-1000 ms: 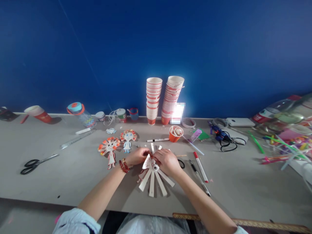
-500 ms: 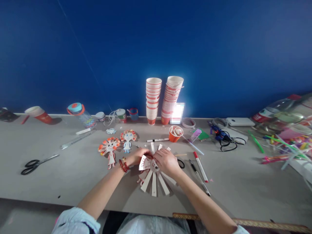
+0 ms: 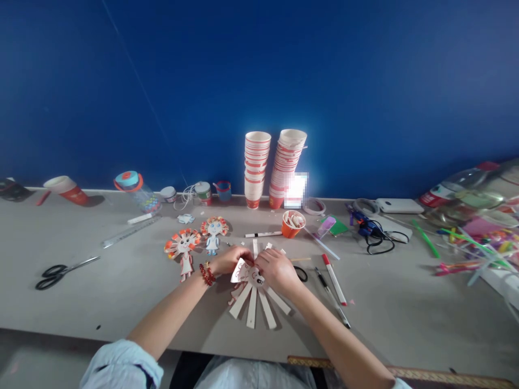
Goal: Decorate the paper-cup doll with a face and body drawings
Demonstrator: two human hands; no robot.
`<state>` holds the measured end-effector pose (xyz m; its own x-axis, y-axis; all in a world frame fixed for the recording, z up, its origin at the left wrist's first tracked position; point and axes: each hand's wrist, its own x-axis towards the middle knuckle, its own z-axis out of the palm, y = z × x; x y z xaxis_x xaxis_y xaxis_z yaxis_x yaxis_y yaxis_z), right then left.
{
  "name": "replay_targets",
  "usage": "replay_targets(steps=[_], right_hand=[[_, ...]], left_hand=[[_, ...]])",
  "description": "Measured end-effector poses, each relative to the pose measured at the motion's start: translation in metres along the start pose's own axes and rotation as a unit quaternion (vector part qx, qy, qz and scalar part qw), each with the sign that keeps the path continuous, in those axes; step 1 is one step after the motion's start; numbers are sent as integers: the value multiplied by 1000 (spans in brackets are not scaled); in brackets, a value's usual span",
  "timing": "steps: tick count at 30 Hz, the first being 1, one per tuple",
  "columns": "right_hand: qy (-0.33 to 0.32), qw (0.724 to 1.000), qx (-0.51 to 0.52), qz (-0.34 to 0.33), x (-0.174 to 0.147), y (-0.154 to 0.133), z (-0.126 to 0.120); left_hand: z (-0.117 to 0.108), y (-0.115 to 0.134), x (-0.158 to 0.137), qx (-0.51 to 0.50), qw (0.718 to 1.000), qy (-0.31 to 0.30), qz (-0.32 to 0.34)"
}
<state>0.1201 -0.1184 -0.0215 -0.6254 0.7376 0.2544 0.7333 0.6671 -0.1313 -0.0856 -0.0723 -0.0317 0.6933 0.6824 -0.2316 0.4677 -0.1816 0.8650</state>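
Note:
A flattened paper cup figure (image 3: 252, 294) with a drawn face and white strips fanning outward lies on the grey table (image 3: 101, 292) in front of me. My left hand (image 3: 229, 261), with a red bead bracelet at the wrist, pinches its upper left edge. My right hand (image 3: 278, 269) presses on its upper right side and covers part of it. Both hands meet at the top of the figure.
Two finished cup figures (image 3: 182, 246) (image 3: 213, 229) lie to the left. Scissors (image 3: 60, 268) lie far left, pens (image 3: 334, 273) to the right. Two stacks of paper cups (image 3: 256, 167) stand at the blue wall, an orange cup (image 3: 292, 222) before them. Straws and clutter (image 3: 474, 237) fill the right.
The hands have stayed on the figure and worked its top edge; the fanned strips have shifted slightly under them. Nothing else has moved.

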Motion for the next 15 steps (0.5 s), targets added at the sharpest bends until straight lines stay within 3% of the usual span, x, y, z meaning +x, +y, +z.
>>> replay_targets(steps=[5,9,15], right_hand=[[2,999,-37,-5,-4,5,-19],[23,998,-41,28,-18,21,-36],[88,989,71,96,-37,35,-41]], left_hand=[[5,-9,1,-28,1000,8,-5],[7,-9,-3,-48,998,37,-15],[8,-7,-3,-53,992,104,-48]])
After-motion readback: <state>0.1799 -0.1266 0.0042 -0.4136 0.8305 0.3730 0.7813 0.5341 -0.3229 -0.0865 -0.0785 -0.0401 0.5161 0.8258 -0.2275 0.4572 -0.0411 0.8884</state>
